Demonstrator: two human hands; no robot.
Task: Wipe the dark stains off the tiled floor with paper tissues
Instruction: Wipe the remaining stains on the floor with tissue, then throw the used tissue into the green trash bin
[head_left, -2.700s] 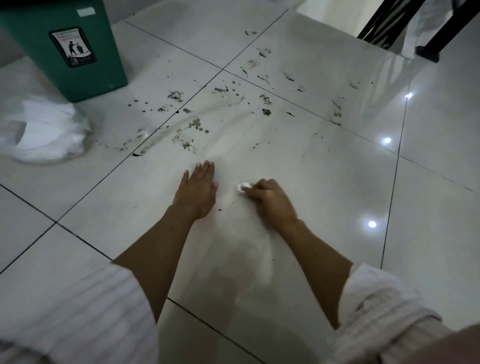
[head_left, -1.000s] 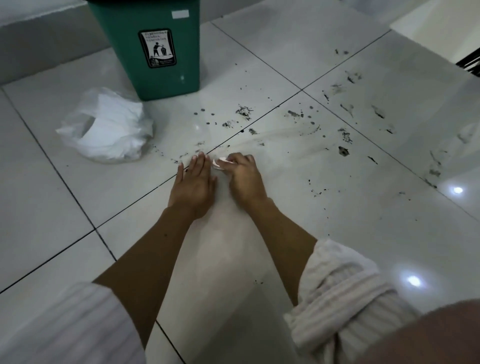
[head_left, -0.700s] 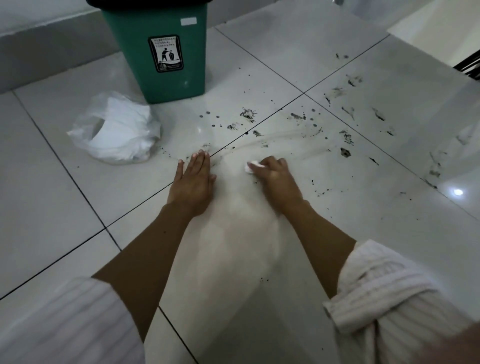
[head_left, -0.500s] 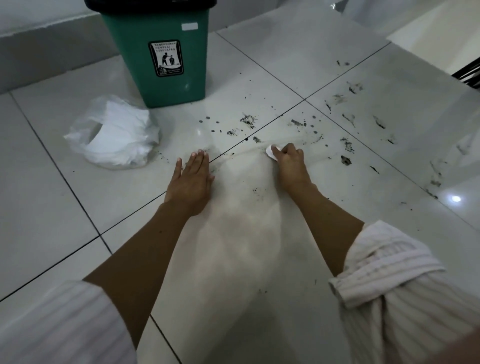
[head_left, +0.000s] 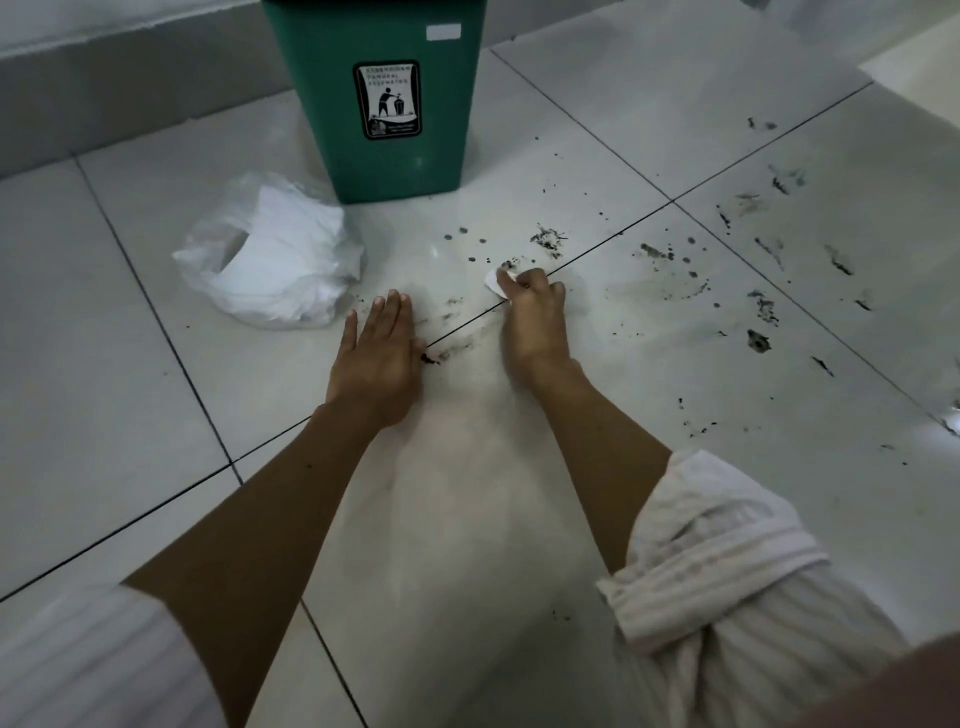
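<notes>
My right hand (head_left: 535, 317) grips a small white paper tissue (head_left: 494, 283) and presses it on the white tiled floor (head_left: 130, 364) at a grout line, right beside a patch of dark stains (head_left: 545, 241). More dark stains (head_left: 758, 340) are scattered over the tiles to the right. A smeared dark streak (head_left: 447, 353) runs along the grout line between my hands. My left hand (head_left: 379, 358) rests flat on the floor with straight fingers, palm down.
A green waste bin (head_left: 384, 98) with a black-and-white sticker stands at the top centre. A crumpled white plastic bag (head_left: 275, 260) holding white tissues lies left of the bin, just beyond my left hand. A grey wall base (head_left: 104, 88) runs along the top left.
My right hand has pushed the tissue forward and a little left along the grout line toward the bin. My left hand stays flat in place. The camera has tilted closer to the bin.
</notes>
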